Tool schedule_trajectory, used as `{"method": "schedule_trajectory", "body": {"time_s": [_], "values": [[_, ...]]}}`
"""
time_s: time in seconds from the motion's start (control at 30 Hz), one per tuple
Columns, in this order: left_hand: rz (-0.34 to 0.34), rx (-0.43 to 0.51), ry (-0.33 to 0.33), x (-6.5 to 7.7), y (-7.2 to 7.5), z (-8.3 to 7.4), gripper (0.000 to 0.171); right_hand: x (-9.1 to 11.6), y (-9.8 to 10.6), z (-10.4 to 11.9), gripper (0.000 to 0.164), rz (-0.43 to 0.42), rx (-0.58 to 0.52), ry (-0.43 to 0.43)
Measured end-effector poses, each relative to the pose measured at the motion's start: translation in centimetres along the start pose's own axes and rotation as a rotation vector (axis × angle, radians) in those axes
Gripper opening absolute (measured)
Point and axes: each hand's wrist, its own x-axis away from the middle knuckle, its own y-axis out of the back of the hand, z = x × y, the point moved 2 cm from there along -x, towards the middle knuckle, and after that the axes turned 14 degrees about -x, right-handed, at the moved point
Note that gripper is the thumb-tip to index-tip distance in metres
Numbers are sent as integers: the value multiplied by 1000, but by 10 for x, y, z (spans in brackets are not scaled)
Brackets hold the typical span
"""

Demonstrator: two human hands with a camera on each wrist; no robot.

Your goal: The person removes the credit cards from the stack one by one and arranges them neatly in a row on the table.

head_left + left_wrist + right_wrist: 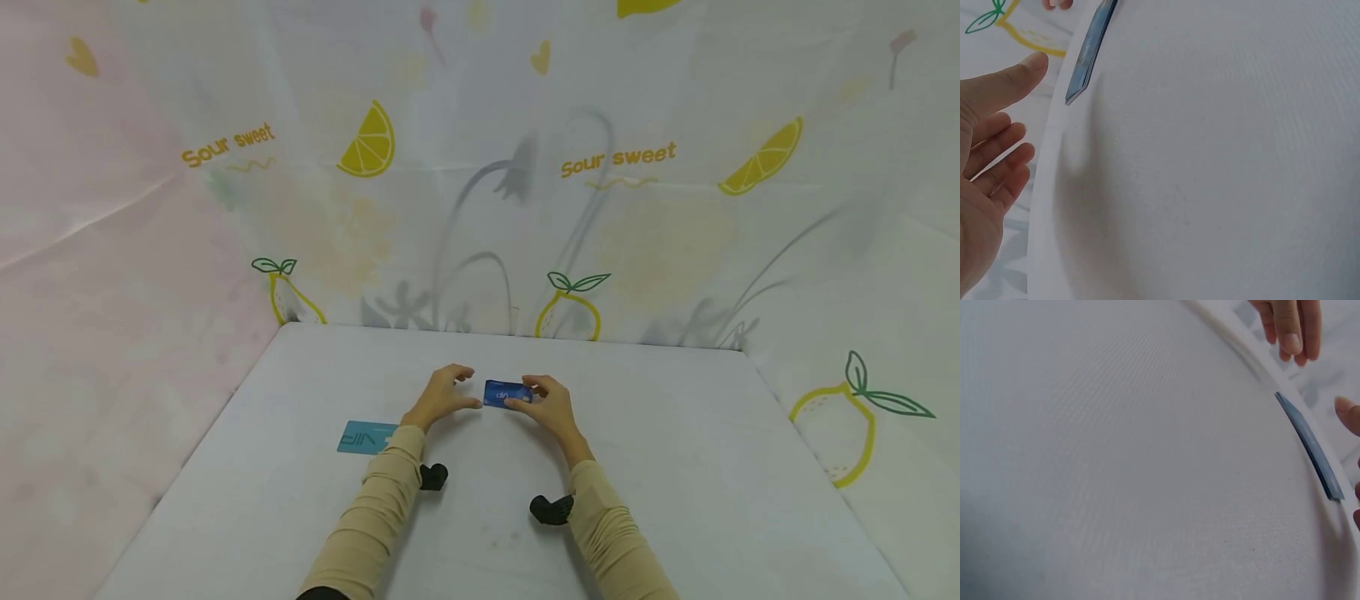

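A small dark-blue card (501,393) with light lettering is between the two hands near the middle of the white table. In the left wrist view the blue card (1090,53) shows edge-on, with a layered-looking edge. My left hand (444,396) is just left of it, thumb and fingers spread apart around nothing. My right hand (551,408) overlaps the card's right end in the head view. In the right wrist view, its thumb (1349,414) and fingers stand off from the blue card (1310,447), with a gap showing.
A larger teal card (366,437) with dark lettering lies on the white table (675,467), partly hidden by the left sleeve (375,508). Black wrist devices (551,509) jut inward from both forearms. A lemon-printed cloth (480,192) hangs behind the table.
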Motion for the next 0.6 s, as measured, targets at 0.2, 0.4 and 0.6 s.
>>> {"method": "schedule_trajectory", "body": {"time_s": [0.2, 0.4, 0.6], "values": [[-8, 5, -3, -3, -9, 3, 58, 1, 0, -5, 50, 5, 23, -27], [-15, -17, -20, -3, -16, 4, 57, 2, 1, -8, 49, 3, 39, -33], [-22, -6, -27, -2, -20, 3, 56, 2, 1, -7, 48, 18, 65, -22]]}}
